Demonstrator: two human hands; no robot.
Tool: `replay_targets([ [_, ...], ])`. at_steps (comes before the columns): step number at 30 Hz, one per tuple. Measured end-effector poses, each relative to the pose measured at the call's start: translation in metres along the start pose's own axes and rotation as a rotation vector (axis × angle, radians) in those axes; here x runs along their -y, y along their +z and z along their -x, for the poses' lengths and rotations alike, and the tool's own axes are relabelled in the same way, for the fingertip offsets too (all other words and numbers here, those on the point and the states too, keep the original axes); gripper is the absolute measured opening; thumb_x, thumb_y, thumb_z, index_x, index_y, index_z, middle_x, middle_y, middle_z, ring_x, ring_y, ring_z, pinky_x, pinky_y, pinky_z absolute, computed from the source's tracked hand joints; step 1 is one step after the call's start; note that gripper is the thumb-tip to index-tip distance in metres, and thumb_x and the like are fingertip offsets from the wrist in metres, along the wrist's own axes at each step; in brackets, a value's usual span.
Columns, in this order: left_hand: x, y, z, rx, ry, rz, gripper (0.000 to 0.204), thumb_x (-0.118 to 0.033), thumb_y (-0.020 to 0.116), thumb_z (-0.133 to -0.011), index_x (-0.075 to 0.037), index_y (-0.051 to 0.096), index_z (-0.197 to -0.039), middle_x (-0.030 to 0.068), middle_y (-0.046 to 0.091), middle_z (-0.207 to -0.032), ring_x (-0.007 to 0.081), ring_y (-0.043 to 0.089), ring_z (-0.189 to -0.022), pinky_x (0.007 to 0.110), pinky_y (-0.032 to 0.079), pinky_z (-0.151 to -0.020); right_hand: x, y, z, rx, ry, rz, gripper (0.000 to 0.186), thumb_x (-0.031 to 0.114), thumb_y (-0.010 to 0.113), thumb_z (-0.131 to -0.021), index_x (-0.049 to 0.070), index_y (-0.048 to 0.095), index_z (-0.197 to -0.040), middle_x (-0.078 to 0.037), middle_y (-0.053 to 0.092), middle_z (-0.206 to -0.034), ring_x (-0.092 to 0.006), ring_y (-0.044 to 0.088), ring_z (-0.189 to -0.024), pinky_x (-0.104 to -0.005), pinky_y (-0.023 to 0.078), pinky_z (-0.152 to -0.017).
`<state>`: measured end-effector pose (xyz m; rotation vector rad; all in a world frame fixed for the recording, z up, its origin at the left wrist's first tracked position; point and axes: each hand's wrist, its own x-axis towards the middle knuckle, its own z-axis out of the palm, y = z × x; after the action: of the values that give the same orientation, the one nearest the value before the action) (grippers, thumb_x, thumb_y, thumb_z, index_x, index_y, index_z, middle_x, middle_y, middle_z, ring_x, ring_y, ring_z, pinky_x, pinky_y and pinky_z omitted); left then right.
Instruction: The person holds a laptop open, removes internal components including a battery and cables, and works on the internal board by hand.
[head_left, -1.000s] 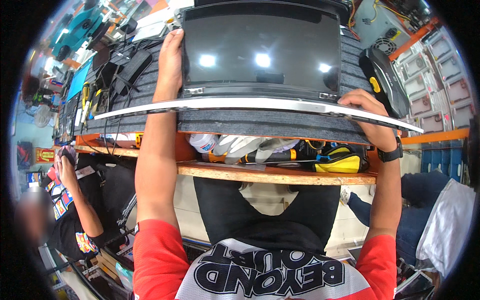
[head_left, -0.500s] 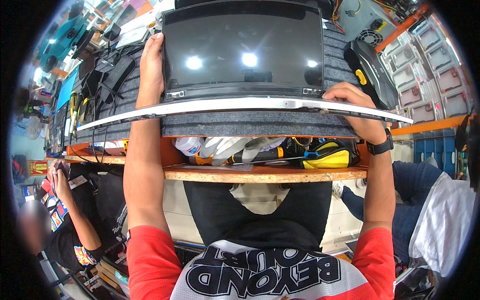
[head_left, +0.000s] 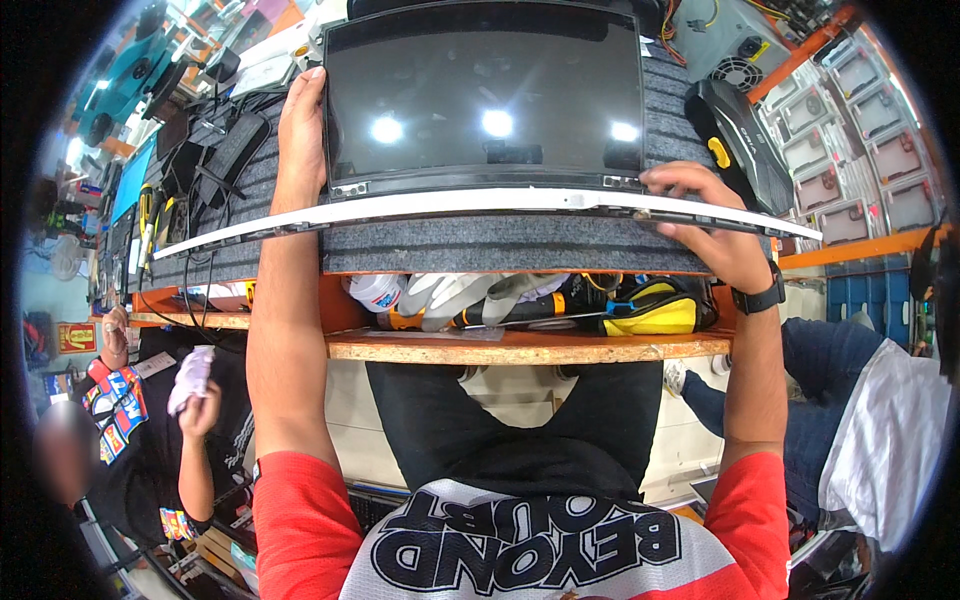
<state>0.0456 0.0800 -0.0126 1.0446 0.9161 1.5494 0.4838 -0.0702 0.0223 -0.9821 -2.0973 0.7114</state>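
An opened laptop with a dark glossy screen [head_left: 480, 80] stands on the grey ribbed mat [head_left: 480, 243]. Its base [head_left: 480, 203] is seen edge-on as a long thin silver-white strip, tilted up across the front of the screen. My left hand [head_left: 303, 130] is closed on the screen's left edge, fingers pointing away from me; its forearm passes behind the base strip. At the right part of the strip, my right hand [head_left: 715, 225] pinches the base, fingers above and thumb below. Small metal hinge covers show at the screen's lower corners.
A black case [head_left: 740, 145] lies right of the laptop, near a metal power supply [head_left: 715, 45]. Cables and a black adapter [head_left: 232, 150] lie to the left, with yellow-black screwdrivers [head_left: 148, 215]. A shelf [head_left: 530, 347] below holds gloves and tools. Other people are at both sides.
The base strip has tilted slightly, and my right hand's thumb now shows below it. The screen has shifted a little left. At the left, another person's hand has moved, holding a pale crumpled thing.
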Motion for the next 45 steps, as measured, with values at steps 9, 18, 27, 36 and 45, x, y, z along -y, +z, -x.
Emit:
replay_targets([
  [9, -0.001, 0.006, 0.006, 0.011, 0.015, -0.052, 0.024, -0.026, 0.053, -0.106, -0.005, 0.061, -0.114, 0.005, 0.066, -0.108, 0.0137, 0.062, -0.101, 0.031, 0.05, -0.092, 0.041, 0.039, -0.004, -0.32, -0.235, -0.655, 0.064, 0.052, 0.037, -0.106, -0.002, 0.049, -0.14, -0.031, 0.063, -0.127, -0.0399, 0.062, -0.121, -0.0506, 0.044, -0.107],
  [18, -0.013, 0.001, 0.026, -0.009, 0.094, -0.093, 0.022, -0.024, 0.052, -0.107, -0.004, 0.061, -0.109, 0.003, 0.065, -0.103, 0.0104, 0.06, -0.1, 0.027, 0.047, -0.091, 0.064, 0.047, 0.0, -0.421, -0.285, -0.723, 0.052, 0.04, 0.036, -0.11, -0.004, 0.056, -0.127, -0.027, 0.068, -0.117, -0.0357, 0.065, -0.115, -0.0482, 0.048, -0.104],
  [27, 0.003, -0.053, 0.067, 0.007, -0.162, -0.141, 0.02, -0.021, 0.053, -0.105, -0.004, 0.063, -0.106, 0.0034, 0.068, -0.101, 0.0095, 0.061, -0.094, 0.027, 0.048, -0.088, 0.115, 0.051, 0.031, -0.619, 0.105, -0.88, 0.047, 0.036, 0.042, -0.109, -0.004, 0.054, -0.129, -0.016, 0.062, -0.128, -0.025, 0.061, -0.116, -0.0423, 0.045, -0.104],
  [36, 0.003, -0.041, 0.073, 0.001, -0.236, 0.002, 0.013, -0.016, 0.054, -0.105, -0.004, 0.059, -0.105, 0.0045, 0.068, -0.096, 0.0092, 0.061, -0.084, 0.027, 0.051, -0.078, 0.105, 0.045, 0.027, -0.597, 0.163, -0.922, 0.045, 0.037, 0.042, -0.109, -0.002, 0.056, -0.128, -0.015, 0.064, -0.125, -0.0227, 0.061, -0.115, -0.0406, 0.046, -0.103],
  [45, -0.032, -0.059, 0.047, 0.347, -0.407, -0.329, 0.014, -0.019, 0.065, -0.098, -0.006, 0.063, -0.102, -0.0017, 0.066, -0.085, 0.0046, 0.063, -0.074, 0.02, 0.052, -0.06, 0.109, 0.043, 0.005, -0.637, 0.194, -0.942, 0.038, 0.032, 0.043, -0.11, 0.0, 0.061, -0.119, -0.011, 0.067, -0.118, -0.0181, 0.064, -0.107, -0.0349, 0.05, -0.096],
])
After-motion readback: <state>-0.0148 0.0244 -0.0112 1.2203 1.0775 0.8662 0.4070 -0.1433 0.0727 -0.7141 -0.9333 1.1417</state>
